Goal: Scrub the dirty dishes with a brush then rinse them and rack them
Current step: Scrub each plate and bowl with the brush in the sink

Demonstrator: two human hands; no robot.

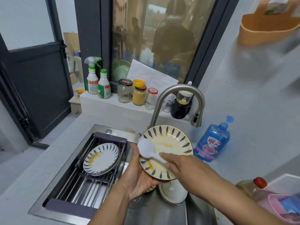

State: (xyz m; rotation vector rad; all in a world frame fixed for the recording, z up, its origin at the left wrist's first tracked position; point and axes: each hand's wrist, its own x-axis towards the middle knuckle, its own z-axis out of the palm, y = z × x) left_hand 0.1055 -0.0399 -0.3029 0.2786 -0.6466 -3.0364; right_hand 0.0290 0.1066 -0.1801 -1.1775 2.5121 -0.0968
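Plate: the blue-leaf plate [170,142], stained yellow, is tipped up over the sink [155,211].
Left hand [139,174]: holds the plate's low edge.
Right hand [178,166]: holds the white brush [146,147] against the plate.
Feel: hard, easy to break, likely slippery when wet; grip the rim.
Hidden: the dishes [172,192] under the plate, and the bristles.

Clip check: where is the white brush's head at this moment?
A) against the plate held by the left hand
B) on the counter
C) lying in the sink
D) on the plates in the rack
A: the right hand holds the brush against the stained plate gripped in the left hand.
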